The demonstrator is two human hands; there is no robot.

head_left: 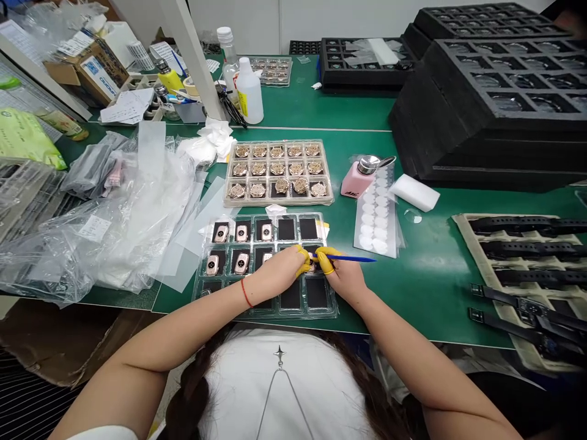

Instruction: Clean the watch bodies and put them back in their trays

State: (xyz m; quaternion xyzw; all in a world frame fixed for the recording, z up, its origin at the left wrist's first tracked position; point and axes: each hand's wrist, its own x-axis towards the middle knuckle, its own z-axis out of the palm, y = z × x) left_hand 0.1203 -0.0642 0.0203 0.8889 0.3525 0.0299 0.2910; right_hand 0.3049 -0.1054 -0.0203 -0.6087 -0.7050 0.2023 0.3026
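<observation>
A clear plastic tray with dark compartments lies in front of me, with several pink-gold square watch cases in it. Over its right side, my left hand, in yellow finger cots, is closed at the edge of a small watch case and seems to grip it. My right hand, also with yellow finger cots, is closed around a slim blue pen-shaped tool. One end of the tool points right; its other end is at the watch case, partly hidden by fingers.
Behind sits a tray of round watch parts. A pink pump bottle, a sheet of white round stickers and a white sponge block lie right. Black foam trays, a strapped-watch tray and plastic bags flank the bench.
</observation>
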